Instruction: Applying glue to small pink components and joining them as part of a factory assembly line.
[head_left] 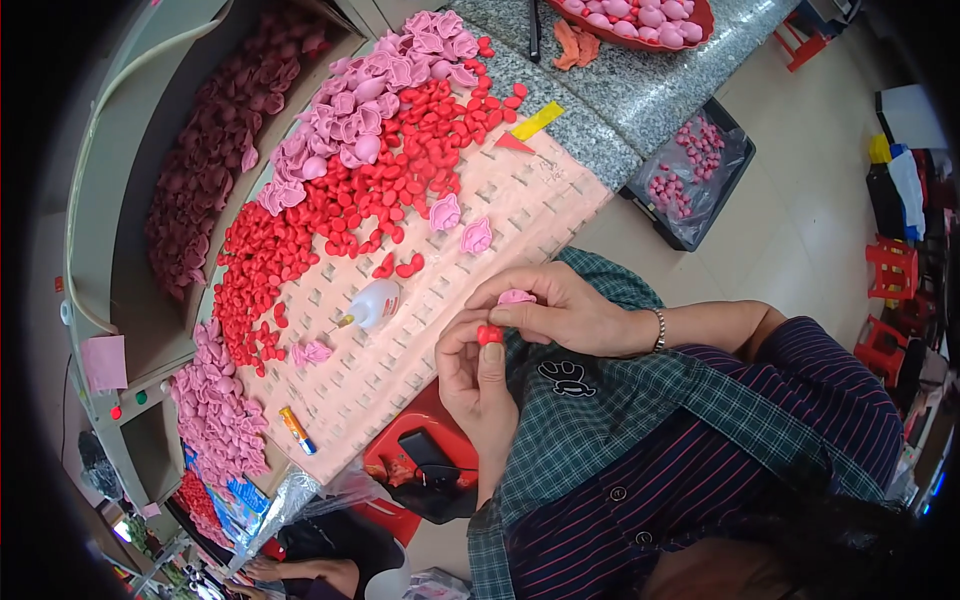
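My left hand (pixel 474 385) pinches a small red heart-like piece (pixel 489 334) between thumb and finger. Just above it, my right hand (pixel 560 305), with a bracelet at the wrist, holds a pink petal-shaped piece (pixel 517 297). The two hands meet close together over the table's near edge. On the pale pink mat (pixel 540 215) beyond them, a white squeeze bottle (pixel 376 303) with a narrow tip lies on its side. Two pink cupped pieces (pixel 476 236) and a few loose red pieces (pixel 398 267) lie near it.
A heap of red pieces (pixel 265 250) spreads over the mat, bordered by pink pieces (pixel 350 105). A red bowl (pixel 700 30) stands far right and a dark crate (pixel 690 235) on the floor. A red stool (pixel 440 420) sits below the mat's edge. Another person's arm (pixel 320 572) shows lower left.
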